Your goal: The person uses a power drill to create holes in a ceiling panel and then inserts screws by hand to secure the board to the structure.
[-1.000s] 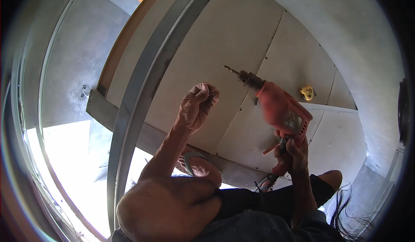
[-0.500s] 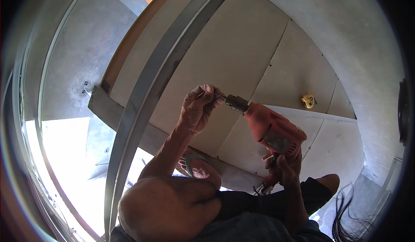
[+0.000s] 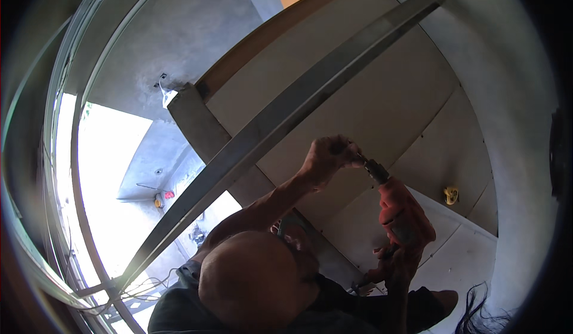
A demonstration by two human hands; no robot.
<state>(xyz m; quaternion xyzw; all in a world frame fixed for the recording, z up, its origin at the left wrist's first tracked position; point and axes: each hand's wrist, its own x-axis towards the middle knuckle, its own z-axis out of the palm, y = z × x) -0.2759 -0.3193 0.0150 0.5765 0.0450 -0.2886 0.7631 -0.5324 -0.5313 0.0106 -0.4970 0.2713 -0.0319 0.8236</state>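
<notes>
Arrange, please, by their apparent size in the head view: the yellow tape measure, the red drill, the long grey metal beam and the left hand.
1. Long grey metal beam
2. Red drill
3. Left hand
4. Yellow tape measure

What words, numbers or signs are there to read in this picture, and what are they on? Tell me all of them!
There are none I can read.
Red power drill with a dark chuck: the dark patch on its side is too dim and blurred to make out any letters.
Small, rounded yellow object on the pale panels: too small to read.
Long grey beam: no writing shows.
</notes>
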